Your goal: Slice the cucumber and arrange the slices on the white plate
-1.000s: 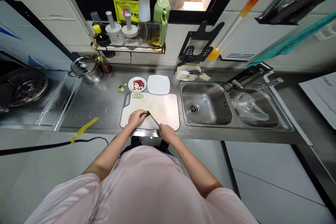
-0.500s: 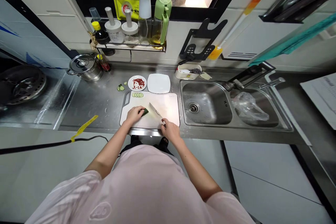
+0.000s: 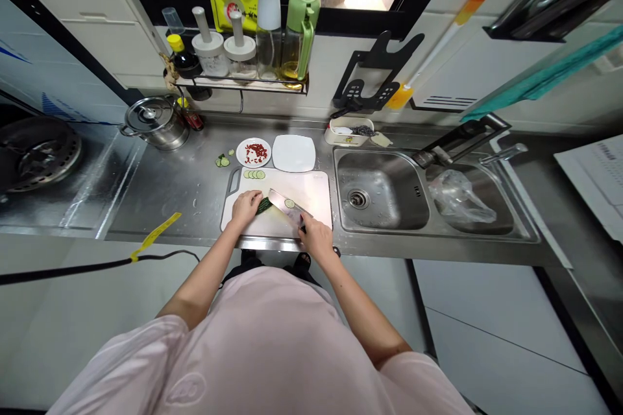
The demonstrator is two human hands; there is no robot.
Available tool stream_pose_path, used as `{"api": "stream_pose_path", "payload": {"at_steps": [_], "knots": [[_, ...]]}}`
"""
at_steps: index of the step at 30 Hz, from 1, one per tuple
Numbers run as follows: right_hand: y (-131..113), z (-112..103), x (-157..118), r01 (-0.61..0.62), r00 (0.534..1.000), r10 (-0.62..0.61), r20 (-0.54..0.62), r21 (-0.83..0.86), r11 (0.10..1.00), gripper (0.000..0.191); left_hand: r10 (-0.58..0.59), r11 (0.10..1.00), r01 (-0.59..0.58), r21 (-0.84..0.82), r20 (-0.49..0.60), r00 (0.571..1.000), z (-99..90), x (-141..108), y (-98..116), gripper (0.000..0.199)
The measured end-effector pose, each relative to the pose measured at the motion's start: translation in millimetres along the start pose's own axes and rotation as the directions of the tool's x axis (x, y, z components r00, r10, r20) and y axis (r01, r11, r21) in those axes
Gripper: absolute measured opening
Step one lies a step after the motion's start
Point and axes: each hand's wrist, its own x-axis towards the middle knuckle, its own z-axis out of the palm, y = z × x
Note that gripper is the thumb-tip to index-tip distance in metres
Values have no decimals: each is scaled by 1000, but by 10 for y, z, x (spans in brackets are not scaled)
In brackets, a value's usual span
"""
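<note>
Reached forward over the white plastic cutting board with both forearms, elbows bent and held out from a pale pink T-shirt. Pressed the left grip down on the near half of the board, fingers curled and closed, fingertips on a dark green cucumber. Found that cucumber lying on the board just right of the left grip, its long axis slanting up to the right. Closed the right grip around the handle of a steel cleaver, wrist low at the near right part of the board. Pointed the blade up and to the left, its long axis running diagonally from the right grip toward the cucumber, tip just beyond it. Carried one pale cucumber slice on the face of the blade. Had a row of cucumber slices near the far edge of the board. Saw beyond the board a round plate of chopped red pieces and a square white plate, both on the stainless steel surface, with a steel sink to the right.
</note>
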Motion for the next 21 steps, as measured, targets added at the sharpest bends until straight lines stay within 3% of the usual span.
{"api": "stream_pose_path", "payload": {"at_steps": [3,7,9,16,19,21], "knots": [[4,-10,8,22,1000,-22,0,-39,999,45,37,999,-37,-5,-123,992,-59,22,154,36],[7,5,9,75,996,-78,-47,-69,995,47,282,959,-282,-6,72,957,-82,65,402,35],[8,11,5,108,991,-113,-69,-72,992,47,334,941,-337,-5,158,929,-63,88,482,32],[23,12,-11,116,992,-119,-45,-68,991,47,364,931,-355,-88,304,880,14,158,554,25],[35,27,-13,120,992,-123,-41,-71,990,47,383,923,-356,-144,280,880,31,159,586,20],[56,45,-11,111,993,-114,-42,-75,991,46,351,933,-319,-166,229,908,49,159,598,16]]}}
